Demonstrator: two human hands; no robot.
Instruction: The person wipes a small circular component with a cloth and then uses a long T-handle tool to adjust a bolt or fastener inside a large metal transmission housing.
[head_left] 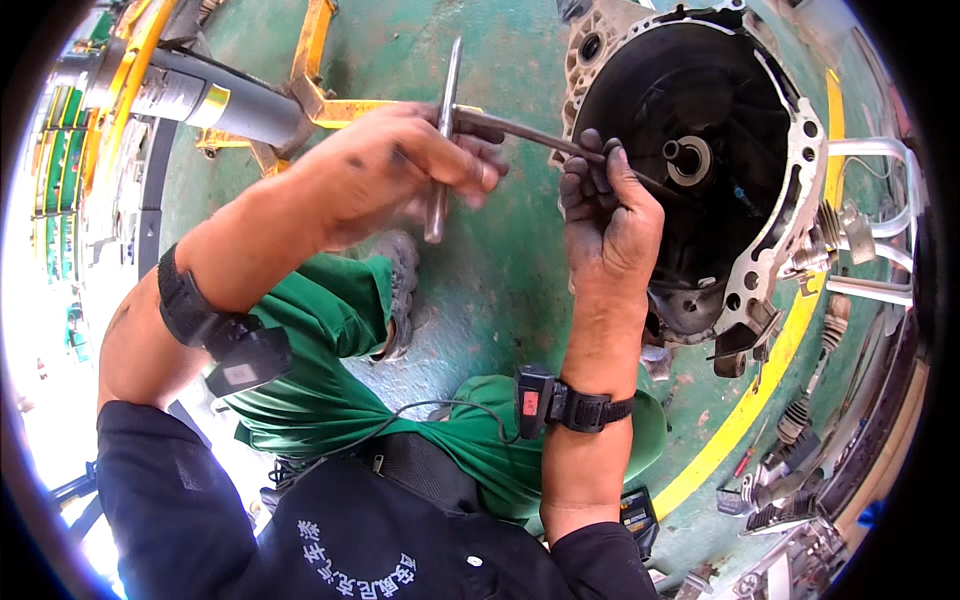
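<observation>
1. Green workshop floor under everything, scuffed and worn pale in spots, with a yellow line curving up the right side and a yellow metal frame at upper left
2. Far left was blown out to white, so good luck reading the shelves over there, and the fisheye rim cut off the loose metal parts at lower right
3. Main thing was a steel T-handle tool, up in front of the person, between the two hands and just left of the big metal housing
4. Its long shaft ran left to right, sloping a bit downward, pointing at the housing's dark opening; the crossbar stood nearly upright in view, top leaning slightly right
5. Left hand was at the crossbar, covering part of its middle, but motion blur hid the fingers, so I couldn't tell if they were closed on it
6. Right hand had the shaft pinched between thumb and fingers, near the housing's left edge
7. Past that thumb the shaft got lost against the black interior, so I couldn't make out its tip or whether it touched anything
</observation>
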